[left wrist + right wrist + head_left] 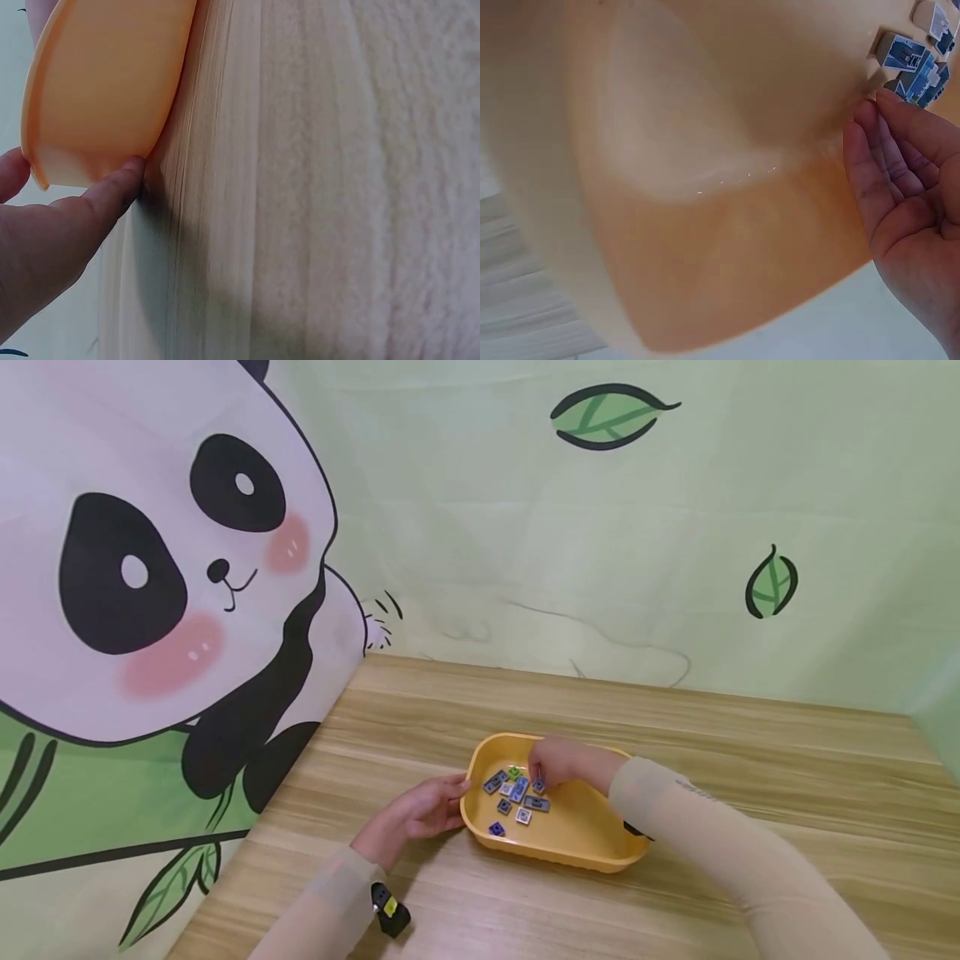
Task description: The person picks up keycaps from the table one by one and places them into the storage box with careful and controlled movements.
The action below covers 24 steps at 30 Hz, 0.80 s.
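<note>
A yellow plastic tray (577, 831) stands on the wooden table, with several small building bricks in its left half. Among these are a lime green brick (513, 772), a dark blue brick (497, 829), a white brick (523, 816) and a long grey brick (537, 804). At the tray's left end, my left hand (429, 806) grips the wall; in the left wrist view, the fingers (124, 184) lie against its outside. Reaching over the far rim, my right hand (558, 762) pinches a small grey-blue brick (538, 786), partly hidden by the fingertips (889, 97).
The wooden table (750, 752) runs back to a pale green cloth wall (450, 527) printed with leaves. A large panda picture (172, 568) covers the left side. A black wrist device (392, 910) sits below my left sleeve.
</note>
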Each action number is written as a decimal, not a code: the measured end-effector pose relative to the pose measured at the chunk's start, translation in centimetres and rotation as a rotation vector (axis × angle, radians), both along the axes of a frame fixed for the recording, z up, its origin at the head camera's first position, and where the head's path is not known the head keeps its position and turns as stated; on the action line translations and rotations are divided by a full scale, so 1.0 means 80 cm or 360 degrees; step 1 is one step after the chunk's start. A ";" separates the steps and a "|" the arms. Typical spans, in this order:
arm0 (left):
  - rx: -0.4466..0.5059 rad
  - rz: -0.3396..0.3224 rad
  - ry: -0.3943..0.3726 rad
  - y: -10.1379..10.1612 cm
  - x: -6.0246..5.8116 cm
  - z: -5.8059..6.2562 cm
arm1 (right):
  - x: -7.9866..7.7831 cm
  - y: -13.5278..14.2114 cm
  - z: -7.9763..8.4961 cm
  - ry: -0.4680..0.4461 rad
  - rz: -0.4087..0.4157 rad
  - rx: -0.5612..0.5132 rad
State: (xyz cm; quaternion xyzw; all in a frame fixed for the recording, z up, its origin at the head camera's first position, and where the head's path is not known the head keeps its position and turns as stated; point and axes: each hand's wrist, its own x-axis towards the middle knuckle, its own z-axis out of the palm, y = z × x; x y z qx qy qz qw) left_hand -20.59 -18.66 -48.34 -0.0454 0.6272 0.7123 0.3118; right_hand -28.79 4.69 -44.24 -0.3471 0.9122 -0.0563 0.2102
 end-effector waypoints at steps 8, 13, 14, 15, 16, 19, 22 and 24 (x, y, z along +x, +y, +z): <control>-0.0018 0.0014 -0.0003 0.002 -0.001 -0.002 | -0.002 -0.006 -0.002 0.0015 -0.0013 0.0051; -0.0009 0.0009 -0.0004 0.001 -0.001 -0.004 | -0.001 -0.010 -0.004 0.0003 -0.0029 0.0104; -0.0007 0.0007 -0.0004 0.001 -0.001 -0.005 | -0.001 -0.010 -0.004 -0.0003 -0.0035 0.0110; -0.0007 0.0008 -0.0002 0.001 -0.001 -0.005 | -0.001 -0.011 -0.004 0.0004 -0.0030 0.0117; -0.0008 0.0012 -0.0004 0.001 -0.001 -0.005 | -0.001 -0.011 -0.005 0.0000 -0.0035 0.0120; -0.0013 0.0014 0.0000 0.000 -0.002 -0.005 | 0.000 -0.012 -0.005 -0.0015 -0.0060 0.0121; -0.0011 0.0015 0.0000 0.000 -0.002 -0.005 | 0.001 -0.013 -0.004 -0.0029 -0.0079 0.0113; -0.0010 0.0012 0.0001 0.000 -0.002 -0.004 | 0.001 -0.013 -0.003 -0.0057 -0.0108 0.0095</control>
